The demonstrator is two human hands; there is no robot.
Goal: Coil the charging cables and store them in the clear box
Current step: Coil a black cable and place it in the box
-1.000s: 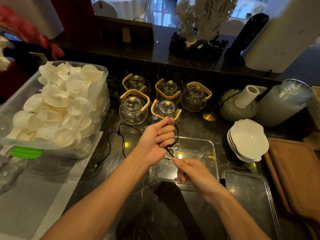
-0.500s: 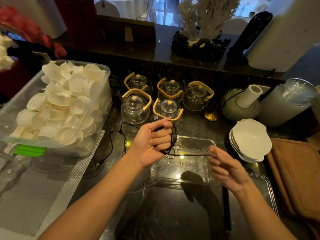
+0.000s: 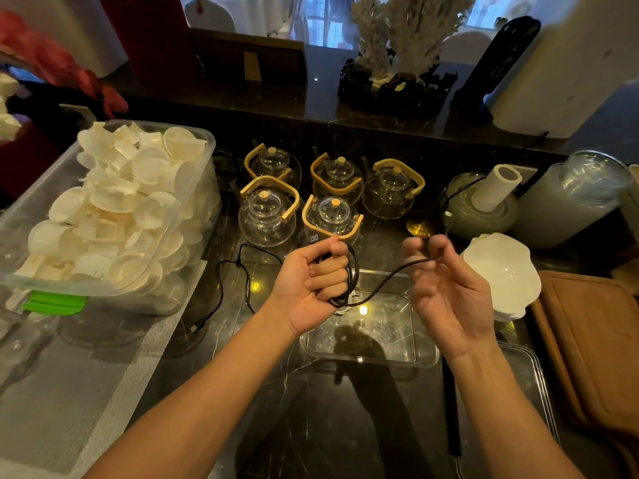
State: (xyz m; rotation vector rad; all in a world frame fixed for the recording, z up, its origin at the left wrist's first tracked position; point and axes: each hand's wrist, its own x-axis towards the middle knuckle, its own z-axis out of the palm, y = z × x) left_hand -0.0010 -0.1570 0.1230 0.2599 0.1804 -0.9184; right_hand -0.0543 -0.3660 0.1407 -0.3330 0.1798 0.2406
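Item: black charging cable (image 3: pixel 377 288) — several loops gathered in the left hand (image 3: pixel 311 281), whose fingers curl round the bundle, thumb on top; a USB plug (image 3: pixel 314 238) pokes out above the thumb. A free strand runs rightward from the coil's lower end, rising to the right hand (image 3: pixel 449 288), where it is pinched between thumb and fingertips, the other fingers loosely spread.

Item: clear box (image 3: pixel 425 354) — on the dark counter directly beneath both hands, a small white coil (image 3: pixel 342 309) partly visible inside.

Item: second black cable (image 3: pixel 238 267) — lying loose on the counter, left of the left hand, beside the bin of white cups (image 3: pixel 103 216).
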